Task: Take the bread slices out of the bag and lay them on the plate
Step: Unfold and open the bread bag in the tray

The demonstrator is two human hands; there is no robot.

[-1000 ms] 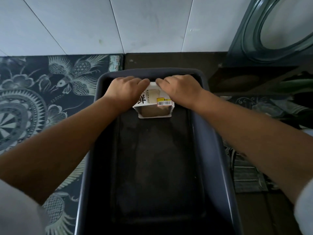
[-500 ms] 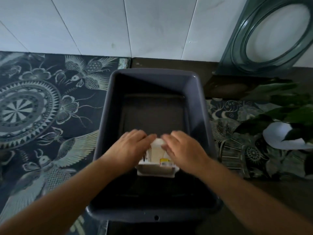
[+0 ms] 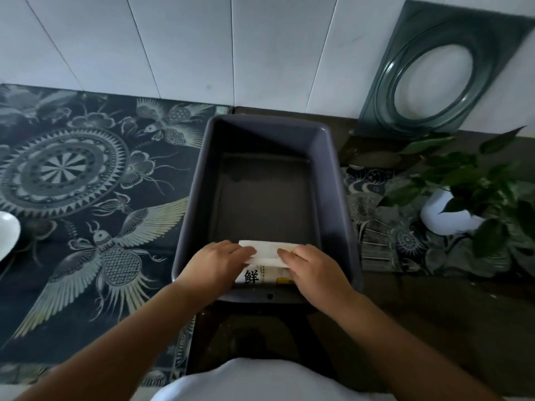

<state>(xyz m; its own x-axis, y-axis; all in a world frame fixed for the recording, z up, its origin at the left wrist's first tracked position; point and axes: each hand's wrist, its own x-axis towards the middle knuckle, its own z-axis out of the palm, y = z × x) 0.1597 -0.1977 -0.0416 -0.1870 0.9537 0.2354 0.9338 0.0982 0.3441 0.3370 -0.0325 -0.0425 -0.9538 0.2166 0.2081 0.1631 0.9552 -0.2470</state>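
Note:
A white bread bag (image 3: 267, 252) with black print and a yellow label sits at the near end of a deep grey bin (image 3: 341, 204). My left hand (image 3: 215, 263) grips the bag's left side and my right hand (image 3: 314, 269) grips its right side, fingers curled over the top edge. The bread inside is hidden by the wrapper. A white plate (image 3: 7, 234) shows only as a curved edge at the far left, on the patterned cloth.
The bin stands on a dark stand between a dark patterned cloth (image 3: 86, 198) on the left and a potted green plant (image 3: 460, 198) in a white pot on the right. A dark green framed oval panel (image 3: 440, 70) leans on the white tiled wall.
The bag, held in both hands, has come from the bin's far end to its near end. The view has pulled back, and the plate's edge and the plant now show.

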